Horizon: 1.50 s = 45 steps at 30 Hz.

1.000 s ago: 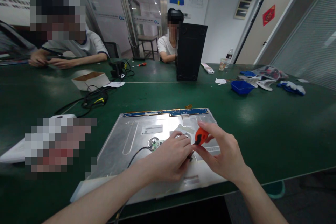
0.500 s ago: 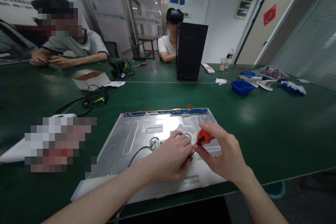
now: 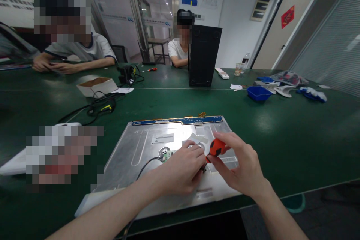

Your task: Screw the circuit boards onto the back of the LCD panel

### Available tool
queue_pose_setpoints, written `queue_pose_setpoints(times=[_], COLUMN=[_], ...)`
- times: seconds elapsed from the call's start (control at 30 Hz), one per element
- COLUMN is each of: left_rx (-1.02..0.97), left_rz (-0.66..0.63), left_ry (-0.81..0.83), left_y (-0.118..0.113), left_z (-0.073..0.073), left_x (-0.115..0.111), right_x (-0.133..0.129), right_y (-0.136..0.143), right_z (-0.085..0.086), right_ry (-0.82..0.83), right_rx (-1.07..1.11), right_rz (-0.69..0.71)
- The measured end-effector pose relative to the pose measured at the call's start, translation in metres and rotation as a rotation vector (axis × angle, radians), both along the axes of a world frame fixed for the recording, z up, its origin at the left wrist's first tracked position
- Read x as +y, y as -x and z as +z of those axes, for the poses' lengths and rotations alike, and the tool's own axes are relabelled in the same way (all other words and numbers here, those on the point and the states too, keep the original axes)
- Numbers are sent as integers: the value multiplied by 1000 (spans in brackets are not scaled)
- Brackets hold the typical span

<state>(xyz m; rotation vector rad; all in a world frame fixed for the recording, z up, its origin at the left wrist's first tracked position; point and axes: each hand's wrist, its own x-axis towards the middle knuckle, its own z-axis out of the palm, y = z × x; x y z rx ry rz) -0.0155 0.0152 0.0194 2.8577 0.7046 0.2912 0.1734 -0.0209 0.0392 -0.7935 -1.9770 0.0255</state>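
Observation:
A silvery metal panel (image 3: 132, 146) lies on the green table, with a narrow blue circuit strip (image 3: 177, 121) along its far edge. My right hand (image 3: 239, 165) grips a red-and-black screwdriver (image 3: 217, 147) by its handle, tilted down toward the panel's middle. Beside its tip, my left hand (image 3: 187, 168) rests on the panel with bent fingers, over a small green board (image 3: 168, 154) that it partly hides. Whether those fingers hold anything is hidden. A black cable (image 3: 143, 167) runs from the board toward the near edge.
Across the green table (image 3: 157, 101) sit two people. A black case (image 3: 205, 56) stands upright at the far side. An open box (image 3: 97, 86) and coiled cables (image 3: 102, 107) are at left; a blue tray (image 3: 258, 93) and gloves (image 3: 312, 93) lie at right.
The screwdriver handle has turned slightly in my right hand, its black marks now showing differently. My left hand keeps its place. The seated person's hands at left have shifted a little.

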Motion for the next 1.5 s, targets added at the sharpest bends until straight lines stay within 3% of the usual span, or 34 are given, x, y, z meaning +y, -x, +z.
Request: queue_pose_setpoints(times=[0.37,0.67,0.93,1.5], left_rx=[-11,-7,-11,1], left_rz=[-21,-5,-20,-14], left_ry=[-11,-10,-9,-3], left_y=[0,1,0,0], left_z=[-4,-2,-3,-3], left_x=[1,0,1,1], right_x=[-4,1,-3,0], right_y=[-1,0,0,-1], right_z=[6,-1,3,0], right_ry=[54,-39,22,-40], right_rx=[-61,-13,-22,-19], right_rz=[9,-5,27,-44])
